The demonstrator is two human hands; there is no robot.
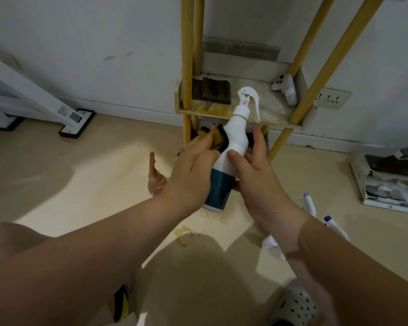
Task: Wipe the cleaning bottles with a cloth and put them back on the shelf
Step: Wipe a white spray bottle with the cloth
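A white spray bottle (231, 147) with a teal lower band and white trigger head is held tilted above the floor, in front of the shelf (240, 114). My right hand (252, 170) grips its middle, thumb across the front. My left hand (193, 170) pinches a yellow and black cloth (219, 137) against the bottle's left shoulder. Two white bottles with blue caps (310, 204) (335, 225) stand on the floor at the right, and a small white one (270, 242) lies near my right forearm.
The shelf has yellow poles and a stained board carrying a dark folded cloth (213, 90) and a white game controller (285, 89). A clear orange bottle (156, 177) stands on the floor at the left. A wall socket (331, 98) and a torn box (391, 182) are to the right.
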